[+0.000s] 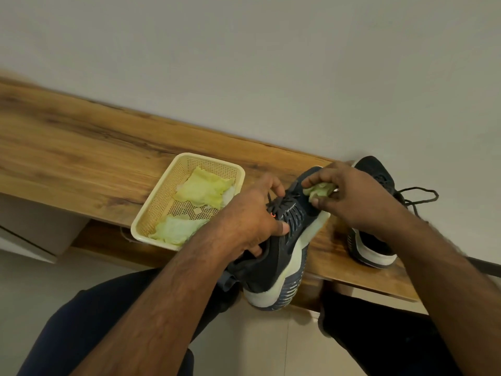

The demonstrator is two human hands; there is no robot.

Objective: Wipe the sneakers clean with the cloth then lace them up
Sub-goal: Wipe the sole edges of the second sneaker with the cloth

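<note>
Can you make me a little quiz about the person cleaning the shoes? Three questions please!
1. True or false: the right hand pinches a yellow-green cloth against the held sneaker.
2. Where do the spare cloths lie? A) in the basket B) on the floor C) inside a shoe
3. Fill in: the left hand grips the sneaker, while the other sneaker stands on the wooden ____.

Key: 1 true; 2 A; 3 bench
</note>
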